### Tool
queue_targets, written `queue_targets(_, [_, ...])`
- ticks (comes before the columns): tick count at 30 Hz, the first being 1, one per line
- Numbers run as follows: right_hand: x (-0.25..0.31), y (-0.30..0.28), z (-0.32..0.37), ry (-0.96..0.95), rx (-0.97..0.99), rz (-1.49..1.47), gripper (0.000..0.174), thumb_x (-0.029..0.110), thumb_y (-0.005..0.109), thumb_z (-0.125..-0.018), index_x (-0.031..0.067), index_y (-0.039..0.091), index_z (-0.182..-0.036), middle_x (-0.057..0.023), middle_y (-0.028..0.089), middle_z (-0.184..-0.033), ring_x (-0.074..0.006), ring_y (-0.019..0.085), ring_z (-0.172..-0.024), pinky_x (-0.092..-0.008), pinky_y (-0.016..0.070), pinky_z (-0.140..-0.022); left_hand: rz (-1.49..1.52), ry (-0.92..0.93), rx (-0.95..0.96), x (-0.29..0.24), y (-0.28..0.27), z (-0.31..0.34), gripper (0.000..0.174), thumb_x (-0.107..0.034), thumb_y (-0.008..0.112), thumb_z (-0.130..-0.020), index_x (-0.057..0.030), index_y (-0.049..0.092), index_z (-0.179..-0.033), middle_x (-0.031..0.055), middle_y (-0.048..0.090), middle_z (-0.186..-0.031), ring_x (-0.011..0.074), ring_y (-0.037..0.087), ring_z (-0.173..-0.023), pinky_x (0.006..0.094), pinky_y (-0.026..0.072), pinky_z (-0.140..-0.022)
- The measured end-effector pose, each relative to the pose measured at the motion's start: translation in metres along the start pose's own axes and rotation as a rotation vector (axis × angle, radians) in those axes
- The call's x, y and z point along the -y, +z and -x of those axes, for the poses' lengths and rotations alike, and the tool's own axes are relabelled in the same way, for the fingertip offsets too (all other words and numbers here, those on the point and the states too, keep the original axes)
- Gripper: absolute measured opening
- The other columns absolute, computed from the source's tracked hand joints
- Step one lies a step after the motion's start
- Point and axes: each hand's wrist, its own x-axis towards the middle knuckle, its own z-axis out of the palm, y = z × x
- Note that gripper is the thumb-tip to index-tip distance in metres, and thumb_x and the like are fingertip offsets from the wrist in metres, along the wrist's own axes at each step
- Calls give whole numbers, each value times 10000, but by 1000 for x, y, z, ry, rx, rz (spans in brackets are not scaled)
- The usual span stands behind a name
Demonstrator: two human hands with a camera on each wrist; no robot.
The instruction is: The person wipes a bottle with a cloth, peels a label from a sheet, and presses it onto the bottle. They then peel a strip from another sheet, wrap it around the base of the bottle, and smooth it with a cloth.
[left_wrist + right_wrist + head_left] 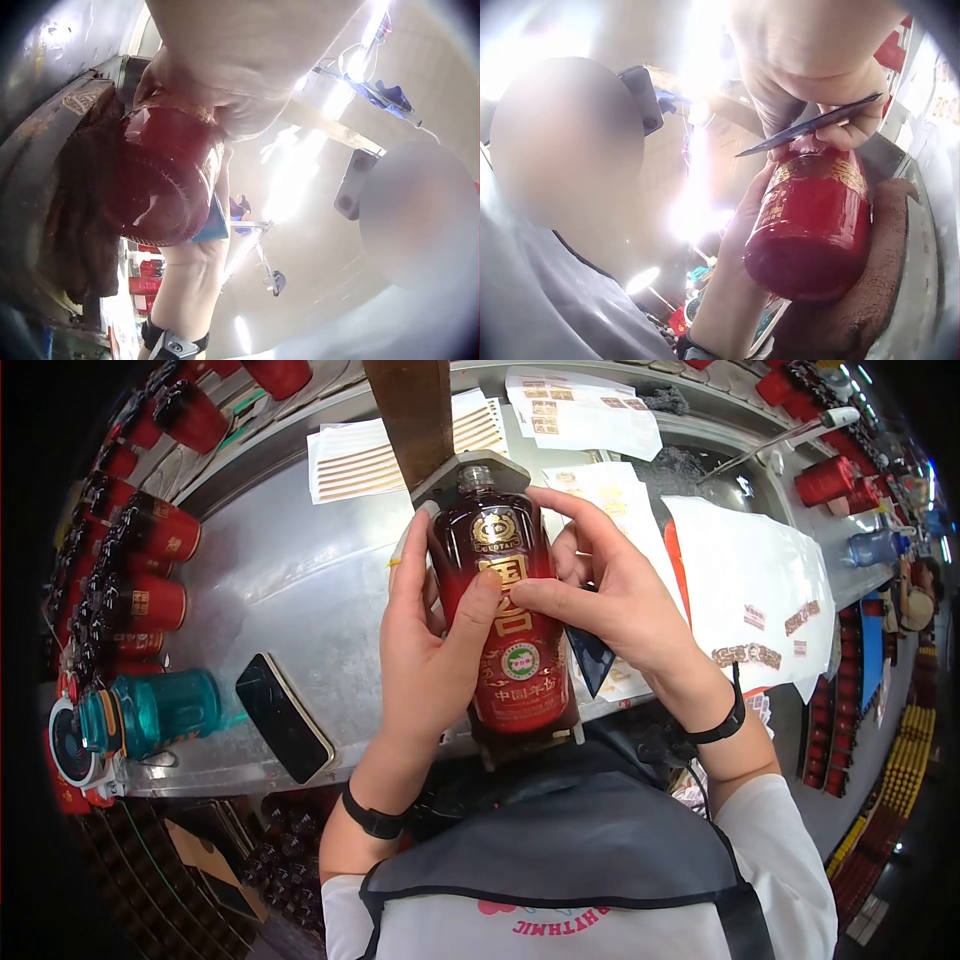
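Observation:
A dark red glass liquor bottle [520,695] with gold lettering lies tilted on a stand padded with brown cloth [889,247], its bare neck pointing away from me. My left hand [425,650] grips the bottle's left side, with the thumb on the gold characters. From the right, my right hand [625,590] presses its thumb on the same gold characters [510,600], while its index finger reaches along the bottle's shoulder. Tucked in its curled lower fingers is a dark, flat, pointed triangular piece [810,124], sticking out beside the bottle.
A phone [285,717] and a teal water jug [165,710] stand at the left of the metal table [270,580]. Sheets of gold strips [365,460] and label sheets [755,580] lie behind and right. Rows of red bottles [150,600] line the left side.

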Motion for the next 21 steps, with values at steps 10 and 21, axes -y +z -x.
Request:
queue_targets(10, [1, -2, 0, -4, 7, 35, 762, 149, 834, -793, 13, 439, -1430, 57, 446, -780, -15, 449, -682, -177, 381, -613, 69, -19, 14, -6, 3, 1, 719, -145, 619, -976, 38, 195, -1527, 202, 489, -1377, 216, 554, -1203, 322, 478, -986])
queue_targets(21, [-4, -4, 16, 121, 45, -63, 740, 48, 786, -813, 40, 422, -1457, 70, 438, -815, -23, 447, -740, -183, 386, -706, -30, -42, 79, -4, -2, 11, 804, -142, 666, -946, 49, 151, -1533, 177, 538, -1337, 187, 588, -1159, 314, 499, -956])
